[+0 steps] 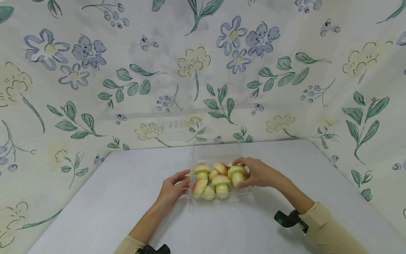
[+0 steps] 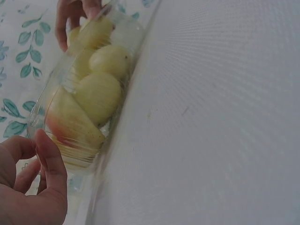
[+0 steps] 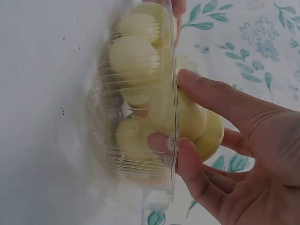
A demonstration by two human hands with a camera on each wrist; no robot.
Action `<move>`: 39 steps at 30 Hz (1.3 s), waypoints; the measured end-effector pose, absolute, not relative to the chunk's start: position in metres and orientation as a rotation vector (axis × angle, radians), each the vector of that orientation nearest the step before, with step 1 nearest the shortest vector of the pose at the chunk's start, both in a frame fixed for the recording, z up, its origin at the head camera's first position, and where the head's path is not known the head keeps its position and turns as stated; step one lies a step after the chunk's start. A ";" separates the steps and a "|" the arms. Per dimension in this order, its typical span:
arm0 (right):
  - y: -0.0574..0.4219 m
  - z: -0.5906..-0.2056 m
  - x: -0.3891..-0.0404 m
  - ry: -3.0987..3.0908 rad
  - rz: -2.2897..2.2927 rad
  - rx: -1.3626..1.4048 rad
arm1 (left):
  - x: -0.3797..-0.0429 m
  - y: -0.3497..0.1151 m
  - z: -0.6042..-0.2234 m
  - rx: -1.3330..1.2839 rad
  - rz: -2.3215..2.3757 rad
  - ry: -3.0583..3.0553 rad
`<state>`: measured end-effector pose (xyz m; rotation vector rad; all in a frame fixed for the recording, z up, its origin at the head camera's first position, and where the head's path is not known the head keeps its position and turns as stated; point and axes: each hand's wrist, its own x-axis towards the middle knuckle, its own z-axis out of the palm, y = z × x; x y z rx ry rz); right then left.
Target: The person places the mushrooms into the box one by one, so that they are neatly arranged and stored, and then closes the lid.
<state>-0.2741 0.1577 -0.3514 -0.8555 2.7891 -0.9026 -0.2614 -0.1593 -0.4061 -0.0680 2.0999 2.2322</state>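
A clear plastic box holds several pale yellow-green, mushroom-shaped pieces, some blushed red. At its left end, my left hand holds the rim with bent fingers; the left wrist view shows the thumb and a finger at the rim corner. My right hand grips a mushroom-shaped piece at the right end of the box. In the right wrist view, that piece rises above the rim between the fingers, and one fingertip shows through the clear wall. Some finger contacts are hidden.
The box's clear lid stands open behind it. The box is on a white table, with a flower-printed cloth behind. Dark wrist devices sit on the left and right forearms.
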 end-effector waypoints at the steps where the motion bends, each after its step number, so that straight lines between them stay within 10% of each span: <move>1: 0.158 -0.351 -0.274 2.772 -0.921 -0.858 | -0.262 -0.159 -0.406 -0.071 2.231 2.099; 39: 0.147 -0.360 -0.273 2.876 -0.754 -0.861 | -0.261 -0.160 -0.406 -0.045 2.237 2.101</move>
